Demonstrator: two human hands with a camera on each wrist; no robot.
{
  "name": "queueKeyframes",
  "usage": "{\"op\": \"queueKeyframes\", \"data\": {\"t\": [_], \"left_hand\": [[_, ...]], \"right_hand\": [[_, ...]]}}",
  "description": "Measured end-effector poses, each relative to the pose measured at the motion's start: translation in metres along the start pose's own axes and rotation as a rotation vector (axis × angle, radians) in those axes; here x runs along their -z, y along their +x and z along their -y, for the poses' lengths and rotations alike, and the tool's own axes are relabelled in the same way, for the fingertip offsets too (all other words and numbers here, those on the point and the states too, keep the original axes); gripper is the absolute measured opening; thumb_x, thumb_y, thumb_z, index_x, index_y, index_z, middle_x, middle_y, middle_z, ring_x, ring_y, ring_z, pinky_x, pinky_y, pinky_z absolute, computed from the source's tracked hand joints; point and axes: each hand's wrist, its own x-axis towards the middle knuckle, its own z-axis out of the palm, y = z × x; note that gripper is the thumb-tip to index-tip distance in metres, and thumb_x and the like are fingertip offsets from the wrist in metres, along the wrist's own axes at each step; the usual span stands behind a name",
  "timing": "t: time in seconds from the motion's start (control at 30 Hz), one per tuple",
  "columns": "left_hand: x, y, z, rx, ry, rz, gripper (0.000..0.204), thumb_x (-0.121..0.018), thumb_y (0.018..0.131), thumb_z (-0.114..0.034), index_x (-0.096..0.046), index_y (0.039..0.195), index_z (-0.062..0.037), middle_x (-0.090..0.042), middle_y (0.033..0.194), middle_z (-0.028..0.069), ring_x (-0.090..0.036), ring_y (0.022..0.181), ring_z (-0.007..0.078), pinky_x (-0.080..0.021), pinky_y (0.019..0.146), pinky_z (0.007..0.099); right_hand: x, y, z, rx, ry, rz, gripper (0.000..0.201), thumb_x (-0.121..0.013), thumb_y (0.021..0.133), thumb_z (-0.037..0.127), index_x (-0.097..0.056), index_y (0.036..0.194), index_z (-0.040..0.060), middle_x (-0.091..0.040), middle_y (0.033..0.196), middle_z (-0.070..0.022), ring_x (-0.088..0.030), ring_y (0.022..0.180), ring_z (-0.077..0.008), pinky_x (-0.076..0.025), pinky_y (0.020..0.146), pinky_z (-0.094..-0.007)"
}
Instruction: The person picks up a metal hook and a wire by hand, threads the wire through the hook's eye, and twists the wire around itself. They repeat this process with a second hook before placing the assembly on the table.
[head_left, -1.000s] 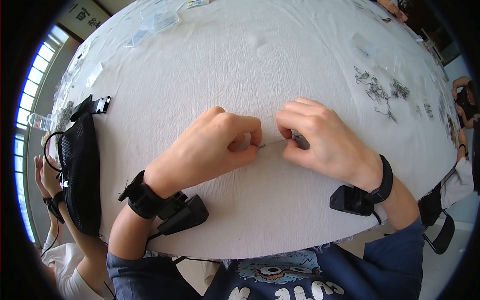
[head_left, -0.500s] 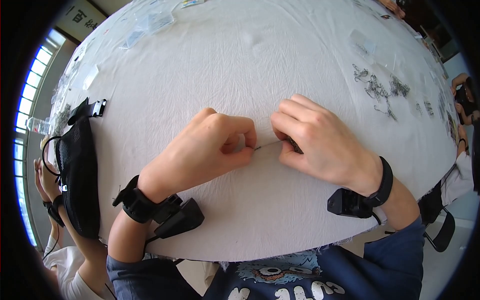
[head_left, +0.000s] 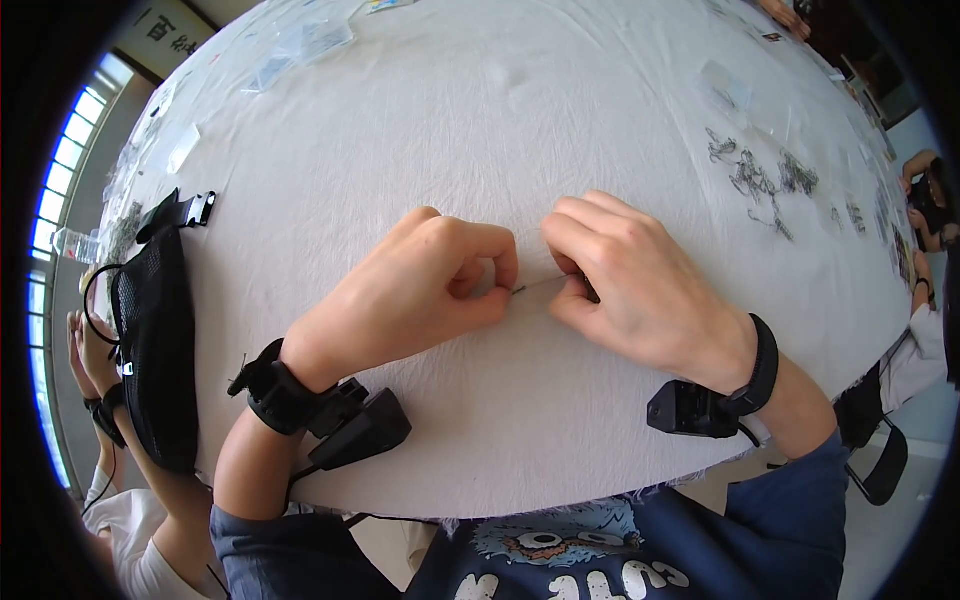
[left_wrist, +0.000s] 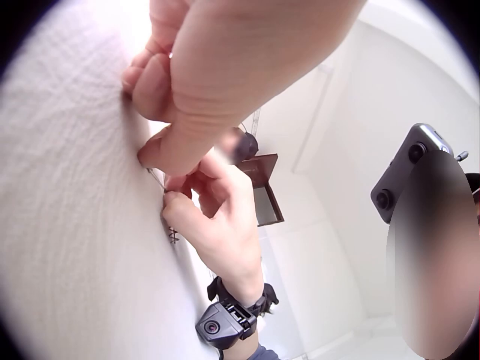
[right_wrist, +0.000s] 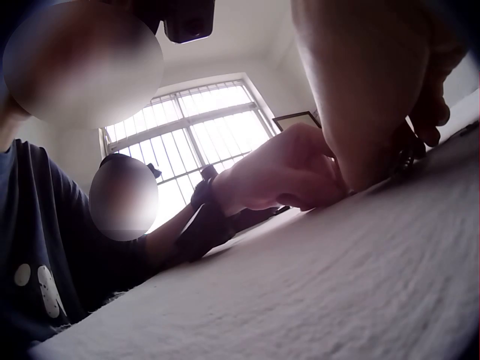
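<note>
Just above the white cloth, my left hand (head_left: 400, 290) pinches one end of a thin dark chain (head_left: 519, 290) between thumb and forefinger. My right hand (head_left: 650, 285) pinches the same thin strand a short way to the right, thumb and forefinger together, with a dark bunch partly hidden under the palm. In the left wrist view, small links (left_wrist: 173, 235) show beside the right hand (left_wrist: 217, 217), near the cloth. The right wrist view shows dark links (right_wrist: 407, 159) under the near hand; the fingertips are mostly hidden there.
A black mesh bag (head_left: 158, 340) lies on the table at the left. Tangled chains (head_left: 755, 180) and a clear plastic bag (head_left: 725, 85) lie at the right. Clear boxes (head_left: 305, 45) stand at the far left. Other people sit at both sides.
Both hands have shifted slightly left compared with a second ago, and the gap between them looks a little narrower. The pinches on the strand continue.
</note>
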Motion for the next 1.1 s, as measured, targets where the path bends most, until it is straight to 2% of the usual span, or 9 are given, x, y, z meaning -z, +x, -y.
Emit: {"op": "queueKeyframes", "data": {"t": [0.43, 1.1], "left_hand": [[-0.0014, -0.001, 0.0038, -0.056, 0.01, -0.013, 0.005, -0.062, 0.071, -0.003, -0.06, 0.075, -0.0006, -0.047, 0.049, 0.0048, -0.045, 0.046, 0.0123, -0.04, 0.05, 0.0254], [-0.0011, -0.0004, 0.0011, -0.039, -0.009, -0.007, 0.006, -0.062, 0.07, -0.003, -0.06, 0.075, -0.0008, -0.044, 0.048, 0.0038, -0.04, 0.045, 0.0102, -0.036, 0.048, 0.0249]], "right_hand": [[-0.0031, -0.0011, -0.0024, -0.038, 0.043, -0.015, 0.01, -0.057, 0.063, -0.002, -0.048, 0.068, -0.0017, -0.051, 0.072, -0.0152, -0.053, 0.074, -0.0303, -0.045, 0.067, -0.0385], [-0.0024, -0.0021, -0.001, -0.024, -0.016, -0.032, 0.008, -0.056, 0.064, 0.001, -0.051, 0.071, -0.0012, -0.053, 0.074, -0.014, -0.053, 0.074, -0.0289, -0.045, 0.07, -0.0379]]}}
